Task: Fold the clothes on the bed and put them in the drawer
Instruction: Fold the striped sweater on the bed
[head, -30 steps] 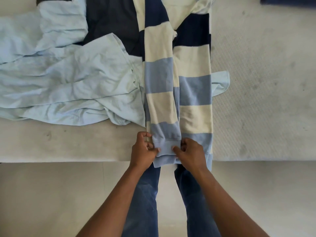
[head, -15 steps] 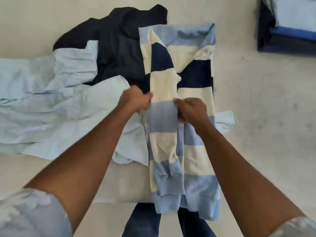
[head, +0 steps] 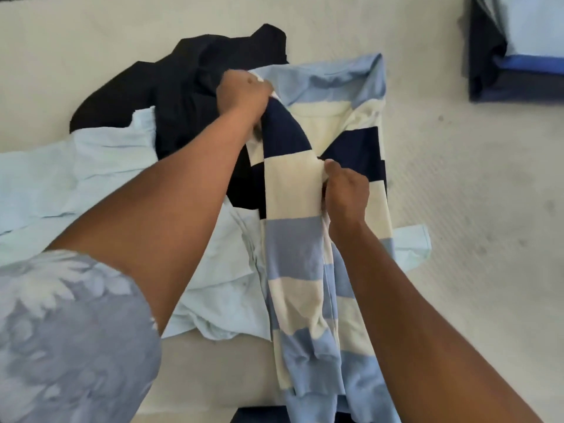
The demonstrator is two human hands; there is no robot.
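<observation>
Striped shirt point(head: 293, 245) front and centre, lying lengthwise on the bed point(head: 473, 227). Collar sits toward top of frame, hem hangs off the bed edge at the bottom. Navy, cream and lt-blue bands. One of its sleeves is folded down the front, cuff point(head: 311, 352) low in frame, near centre.

L hand point(head: 244, 93) is up at upper centre, on the shirt's shoulder by the collar. Fingers are curled in tight, gripping fabric where the navy band starts; fingertips hidden under the hand, can't tell more.

R hand point(head: 346, 190) is mid-frame, just right of centre. Thumb and fingers pinch the edge of the cream band on the folded sleeve, knuckles bunched, fingers together, not spread.

Both forearms reach in from the bottom corners, w/ a floral sleeve point(head: 67, 331) at lower left.

Dark top point(head: 189, 87) lies crumpled at upper centre-left, partly under the striped shirt, L hand over its edge. Pale shirt point(head: 91, 184) sprawls across the left side, rumpled, also running under the striped shirt, w/ a bit poking out at centre right.

Upper right corner: folded stack point(head: 525, 44), navy below, lt blue on top, well apart from the rest. Jeans point(head: 253, 418) just peek in at bottom centre.
</observation>
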